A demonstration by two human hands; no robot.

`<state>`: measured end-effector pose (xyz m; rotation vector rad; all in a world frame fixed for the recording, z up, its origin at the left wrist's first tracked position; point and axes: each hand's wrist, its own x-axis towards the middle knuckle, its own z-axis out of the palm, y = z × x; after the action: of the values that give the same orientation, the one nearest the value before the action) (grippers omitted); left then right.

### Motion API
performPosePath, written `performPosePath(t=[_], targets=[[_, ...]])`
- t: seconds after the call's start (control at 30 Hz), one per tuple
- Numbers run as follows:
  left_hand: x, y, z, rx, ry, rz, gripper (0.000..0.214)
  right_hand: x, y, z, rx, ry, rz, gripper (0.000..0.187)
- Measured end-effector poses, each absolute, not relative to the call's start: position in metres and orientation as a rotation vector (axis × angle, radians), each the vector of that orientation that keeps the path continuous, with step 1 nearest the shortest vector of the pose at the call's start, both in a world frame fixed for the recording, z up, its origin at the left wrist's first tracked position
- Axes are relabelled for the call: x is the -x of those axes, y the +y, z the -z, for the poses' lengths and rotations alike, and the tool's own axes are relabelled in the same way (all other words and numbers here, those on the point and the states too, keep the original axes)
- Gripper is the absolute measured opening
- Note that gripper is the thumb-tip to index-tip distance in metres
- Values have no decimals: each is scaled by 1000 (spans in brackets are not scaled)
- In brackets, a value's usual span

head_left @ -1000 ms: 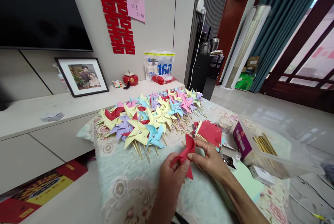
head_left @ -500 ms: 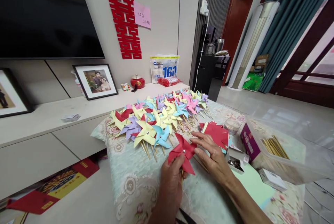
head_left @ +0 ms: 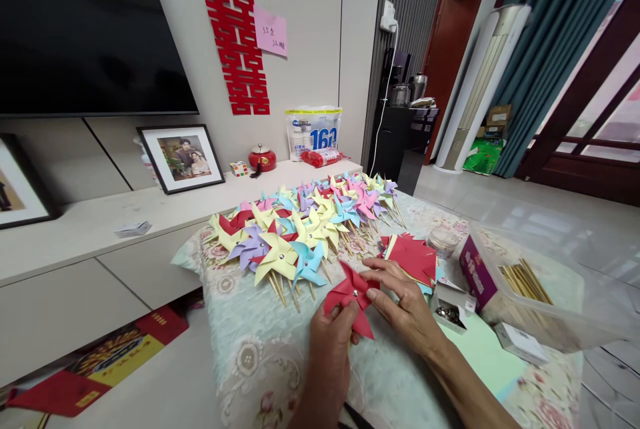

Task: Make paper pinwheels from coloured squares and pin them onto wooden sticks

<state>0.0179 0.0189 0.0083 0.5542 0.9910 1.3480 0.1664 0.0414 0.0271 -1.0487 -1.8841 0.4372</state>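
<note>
A red paper pinwheel [head_left: 363,324] with a shiny pin at its centre is held above the table. My left hand [head_left: 327,349] is closed on its lower left side, thumb on the paper near the centre; a bit of stick shows under the fingers. My right hand [head_left: 407,306] closes thumb and fingers on the right-hand blade. Beyond them lie several finished pinwheels [head_left: 280,257] in yellow, blue, purple, pink and red on sticks. A stack of red paper pieces [head_left: 413,257] lies just past my right hand.
To the right stand a small box of metal pins [head_left: 450,312], a clear plastic bin [head_left: 525,316] with gold sticks [head_left: 525,281], a white box [head_left: 521,342] and a round clear container [head_left: 443,241]. Dark scissor-like blades [head_left: 357,416] lie at the near edge. A flowered tablecloth [head_left: 270,349] covers the table.
My right hand has moved slightly left and in, from beside the red pinwheel's right blade to gripping it. The pinwheel is tilted a little differently; my left hand keeps its hold.
</note>
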Motion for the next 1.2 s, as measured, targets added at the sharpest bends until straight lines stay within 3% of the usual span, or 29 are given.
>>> performPosePath(t=[0.1, 0.33, 0.7, 0.83, 0.93, 1.0, 1.2], targets=[[-19, 19, -6, -607, 1015, -1330, 26, -168, 39, -30, 1023, -1847, -361, 35], [-22, 15, -10, -751, 1084, -1246, 29, -165, 37, -33, 983, -2038, -173, 31], [-20, 14, -11, -694, 977, -1259, 13, -164, 36, -35, 1028, -1982, -261, 33], [-15, 16, -12, -533, 743, -1350, 10, -168, 42, -29, 1095, -1556, -506, 34], [-12, 20, -9, -423, 690, -1368, 31, -168, 46, -23, 1115, -1179, -871, 39], [-12, 22, -8, -366, 673, -1377, 33, -165, 48, -22, 1100, -995, -1058, 48], [-8, 24, -13, -281, 633, -1366, 30, -157, 46, -32, 1097, -902, -1258, 52]])
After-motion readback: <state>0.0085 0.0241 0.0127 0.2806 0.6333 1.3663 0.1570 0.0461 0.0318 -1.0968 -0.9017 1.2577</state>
